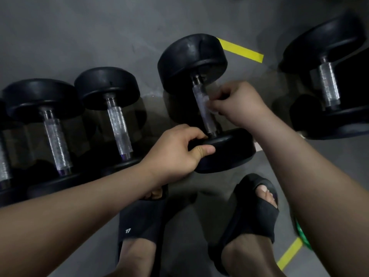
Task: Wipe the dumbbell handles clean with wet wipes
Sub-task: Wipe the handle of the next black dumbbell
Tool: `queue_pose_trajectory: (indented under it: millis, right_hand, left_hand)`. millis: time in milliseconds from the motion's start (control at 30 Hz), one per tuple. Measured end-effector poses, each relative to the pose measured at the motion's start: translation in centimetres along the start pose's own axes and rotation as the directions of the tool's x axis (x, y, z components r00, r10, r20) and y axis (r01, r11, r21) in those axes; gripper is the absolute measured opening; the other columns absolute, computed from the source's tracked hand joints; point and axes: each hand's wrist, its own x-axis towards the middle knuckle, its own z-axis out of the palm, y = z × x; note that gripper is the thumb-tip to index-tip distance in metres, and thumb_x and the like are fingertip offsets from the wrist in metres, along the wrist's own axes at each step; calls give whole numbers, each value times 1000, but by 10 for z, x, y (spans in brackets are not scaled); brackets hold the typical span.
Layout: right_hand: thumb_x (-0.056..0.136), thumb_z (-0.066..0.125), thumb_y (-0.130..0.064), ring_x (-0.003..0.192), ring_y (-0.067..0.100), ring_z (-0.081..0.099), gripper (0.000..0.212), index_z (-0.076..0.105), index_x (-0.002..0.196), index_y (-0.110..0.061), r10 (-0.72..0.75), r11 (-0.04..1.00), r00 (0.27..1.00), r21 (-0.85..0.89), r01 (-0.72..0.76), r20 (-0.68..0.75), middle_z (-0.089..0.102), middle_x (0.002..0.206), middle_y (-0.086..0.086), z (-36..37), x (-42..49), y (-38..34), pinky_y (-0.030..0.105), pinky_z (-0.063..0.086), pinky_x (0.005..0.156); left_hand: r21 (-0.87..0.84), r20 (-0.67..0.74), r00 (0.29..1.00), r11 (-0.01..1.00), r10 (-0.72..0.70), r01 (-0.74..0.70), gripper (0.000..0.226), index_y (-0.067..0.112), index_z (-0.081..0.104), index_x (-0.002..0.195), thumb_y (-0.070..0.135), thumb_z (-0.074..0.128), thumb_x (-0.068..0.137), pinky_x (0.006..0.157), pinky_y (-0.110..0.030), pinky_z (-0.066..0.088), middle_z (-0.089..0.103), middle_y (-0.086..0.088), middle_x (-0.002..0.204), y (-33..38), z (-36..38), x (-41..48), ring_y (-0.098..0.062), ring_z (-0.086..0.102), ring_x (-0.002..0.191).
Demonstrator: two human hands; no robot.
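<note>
Several dumbbells (pixel 119 124) lie in a row on the grey floor (pixel 79 27). The left hand (pixel 175 150) grips the near head of the middle dumbbell (pixel 191 56); the right hand (pixel 237 100) pinches a wet wipe (pixel 208 103) against its handle (pixel 200 96). Wiping looks underway; the other handles' state is unclear.

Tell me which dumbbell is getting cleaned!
Find the yellow tape strip on the grey floor, up top. The dumbbell starts at its left end. Only this one has hands on it: the left hand grips its near head, the right hand pinches a wet wipe against its handle.
</note>
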Motion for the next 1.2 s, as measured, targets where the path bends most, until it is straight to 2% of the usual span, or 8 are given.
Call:
queue_pose_trajectory:
  millis: [233,433,533,700,833,933,1100,1200]
  right_hand:
    - [82,77,-21,58,12,54,13,69,75,-15,8,996,993,87,3,-120,64,66,0,-6,25,-1,30,45,60]
    - [84,76,-17,66,11,57,12,66,78,-14,9,994,995,105,1,-98,66,72,0,-13,18,14,28,47,64]
    - [82,75,-17,65,9,56,9,68,78,-14,6,998,995,58,0,-104,63,69,-5,-13,10,19,28,45,63]
    - [81,76,-24,73,15,61,13,67,77,-16,10,997,971,76,9,-237,63,71,-3,-9,31,2,26,46,64]
    - [84,75,-26,70,13,59,15,68,80,-14,12,1000,986,5,-11,-167,62,69,-5,-20,25,11,29,45,64]
    - [83,76,-25,64,11,55,15,68,80,-13,21,998,994,-52,-27,-103,58,65,-8,-27,18,16,26,39,59]
    - [82,76,-29,67,12,55,20,64,70,-18,-9,999,970,-40,-1,-243,59,68,-1,-19,39,0,26,38,60]
    - [83,76,-31,66,10,57,21,65,71,-19,20,1000,975,-15,-24,-222,63,69,-3,-21,29,10,26,41,59]
  left_hand:
    - [58,109,994,998,31,-37,28,28,67,86,55,69,85,74,-25,48,60,8,90,28,2,23,-5,58,81]
    - [14,235,971,999,36,-40,30,33,67,122,39,68,92,92,-19,45,60,16,110,18,-3,22,-1,58,102]
    - [43,226,973,998,39,-50,33,30,65,126,32,67,94,95,-19,43,59,13,114,15,1,23,-4,56,107]
    - [77,134,990,997,-42,32,33,25,69,106,50,72,86,81,-23,48,62,11,99,19,9,32,-6,60,92]
    - [43,119,980,987,-160,156,45,28,68,89,70,72,74,71,-24,53,65,14,88,18,12,33,1,60,80]
    - [37,142,978,988,-156,152,44,28,67,87,70,70,75,69,-22,51,63,14,86,23,12,36,1,59,78]
    - [52,143,975,985,-168,162,41,27,63,82,67,72,77,59,-18,42,63,15,79,32,14,41,2,58,73]
    - [38,125,976,984,-177,174,44,26,66,82,68,73,74,62,-22,48,65,13,79,32,17,41,1,60,73]
